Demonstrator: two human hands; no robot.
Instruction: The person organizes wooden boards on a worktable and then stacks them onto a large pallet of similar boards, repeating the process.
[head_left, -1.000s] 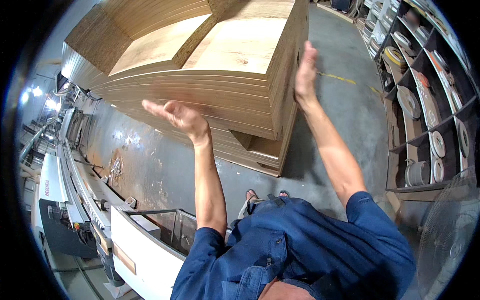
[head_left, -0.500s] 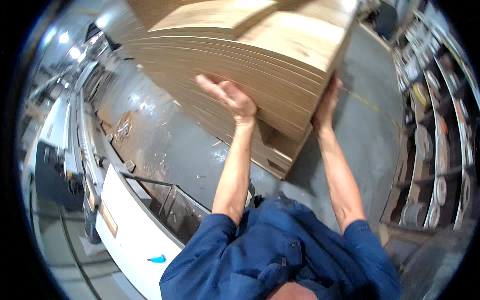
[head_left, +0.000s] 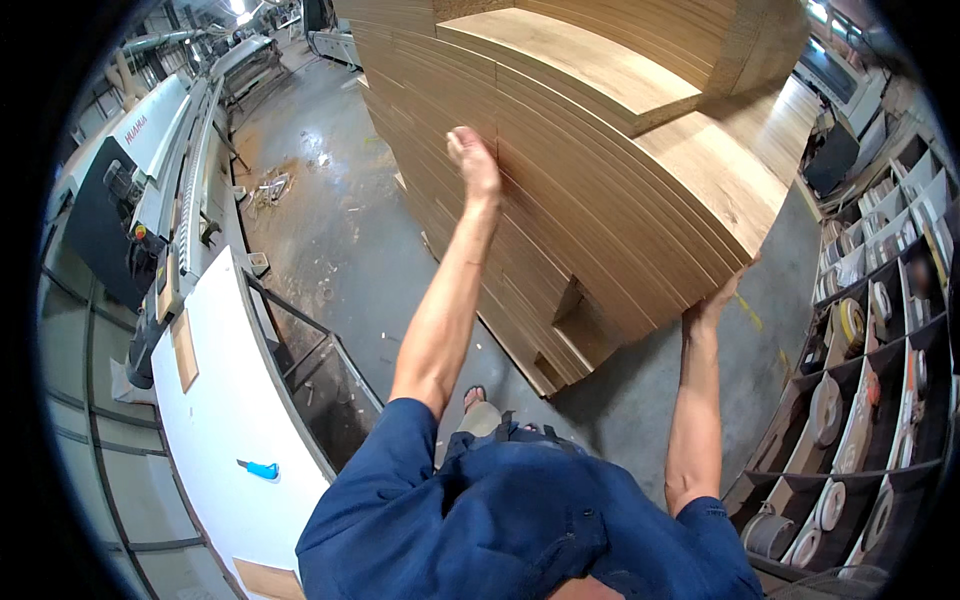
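Observation:
A tall stack of wood-grain boards [head_left: 590, 190] fills the upper middle, its brown edges facing me. My left hand [head_left: 477, 172] is at this edge face, thumb side up and fingers stretched out; whether the palm touches the boards is hard to tell. At the stack's near right corner, my right hand [head_left: 710, 308] rests against the side, fingers extended upward along it and partly hidden by the corner. Neither hand is closed around a board. Low in the stack, a rectangular gap [head_left: 583, 322] shows between shorter pieces.
At left stands a white-topped table [head_left: 215, 400] with a blue utility knife [head_left: 260, 469] and small wood strips. Beyond it runs a long machine [head_left: 150, 140]. Scraps litter the grey floor [head_left: 330, 230]. A dark shelf rack [head_left: 860, 400] with rolls of edging tape stands at right.
My view has swung, so the stack appears farther right and more turned. My right hand is now lower at the corner; my left hand stays by the edge face, fingers more upright.

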